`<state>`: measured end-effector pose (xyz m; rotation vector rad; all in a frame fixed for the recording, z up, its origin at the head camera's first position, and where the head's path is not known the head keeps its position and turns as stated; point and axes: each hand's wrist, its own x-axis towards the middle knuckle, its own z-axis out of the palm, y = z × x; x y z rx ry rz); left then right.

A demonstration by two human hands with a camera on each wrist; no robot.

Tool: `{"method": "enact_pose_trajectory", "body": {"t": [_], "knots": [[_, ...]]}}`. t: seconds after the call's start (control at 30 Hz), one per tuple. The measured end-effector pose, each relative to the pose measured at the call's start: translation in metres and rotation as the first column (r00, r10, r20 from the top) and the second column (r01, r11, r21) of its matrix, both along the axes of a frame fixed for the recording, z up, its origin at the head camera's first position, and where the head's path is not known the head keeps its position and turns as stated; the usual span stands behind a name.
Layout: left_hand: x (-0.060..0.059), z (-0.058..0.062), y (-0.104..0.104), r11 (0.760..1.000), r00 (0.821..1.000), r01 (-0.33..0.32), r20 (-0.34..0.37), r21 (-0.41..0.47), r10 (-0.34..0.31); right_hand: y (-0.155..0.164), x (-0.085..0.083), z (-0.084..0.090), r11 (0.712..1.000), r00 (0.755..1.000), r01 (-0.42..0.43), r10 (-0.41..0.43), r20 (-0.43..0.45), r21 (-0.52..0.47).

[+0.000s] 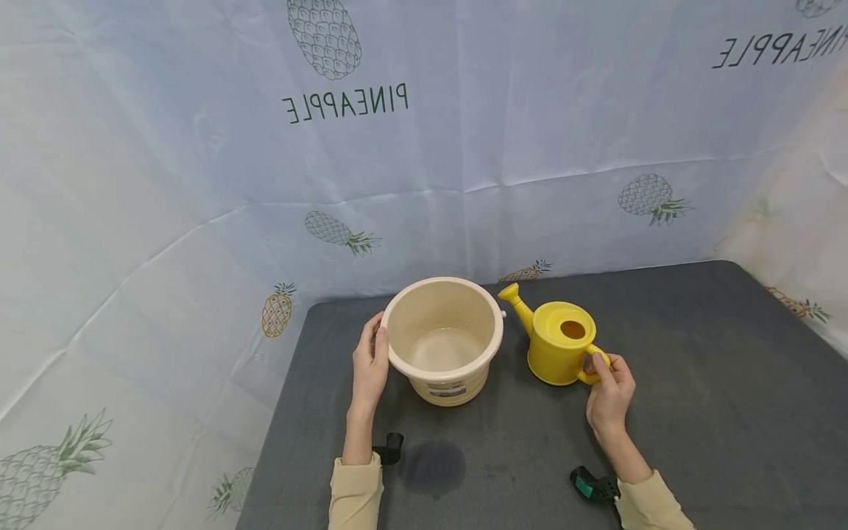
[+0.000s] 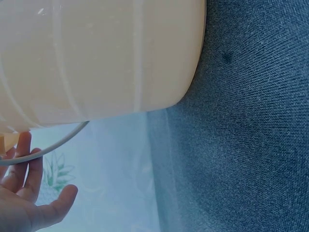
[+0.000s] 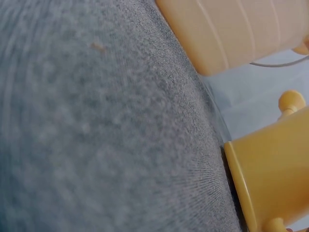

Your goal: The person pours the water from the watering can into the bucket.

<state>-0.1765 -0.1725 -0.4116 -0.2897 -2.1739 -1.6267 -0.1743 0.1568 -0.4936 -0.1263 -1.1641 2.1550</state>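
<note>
Cream round plastic bucket (image 1: 444, 341), table centre, is steadied by the open left hand (image 1: 369, 362); yellow plastic watering can (image 1: 556, 341), at its 3 o'clock, is gripped by the right hand (image 1: 609, 394); a hasty tilt risks spillage.

A dark grey bench (image 1: 695, 383) is covered with a felt-like fabric. Behind and beside it, a pale blue cloth (image 1: 165, 184) printed with pineapples is hung, lit evenly.

Person: wearing pale cream long sleeves, left cuff (image 1: 355, 478), right cuff (image 1: 645, 495). Carrying a black wrist-mounted camera clip (image 1: 389, 447) beside the left cuff, and a black-and-green one (image 1: 592, 484) beside the right.
</note>
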Motion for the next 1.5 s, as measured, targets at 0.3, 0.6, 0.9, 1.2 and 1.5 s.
{"method": "enact_pose_trajectory", "body": {"t": [0.3, 0.6, 0.9, 1.2, 1.5], "knots": [[0.0, 0.0, 0.0, 1.0, 1.0, 0.009, 0.008, 0.009, -0.009, -0.001, 0.0, -0.003, 1.0, 1.0, 0.003, -0.004, -0.03, -0.03], [0.0, -0.001, 0.0, 1.0, 1.0, 0.001, -0.011, 0.004, -0.001, -0.002, 0.0, -0.004, 0.998, 0.997, -0.016, 0.011, -0.073, -0.068], [0.0, -0.002, 0.0, 1.0, 1.0, 0.004, -0.017, 0.007, -0.003, -0.002, 0.001, -0.003, 0.999, 0.999, -0.003, 0.002, -0.032, -0.032], [0.0, -0.001, 0.0, 1.0, 1.0, -0.009, -0.001, 0.005, 0.009, 0.001, 0.005, -0.001, 0.999, 0.999, -0.016, 0.014, 0.034, 0.049], [0.003, 0.003, 0.001, 1.0, 1.0, -0.027, 0.013, -0.012, 0.027, 0.009, 0.011, 0.003, 0.963, 0.961, -0.048, -0.027, 0.274, 0.265]]}}
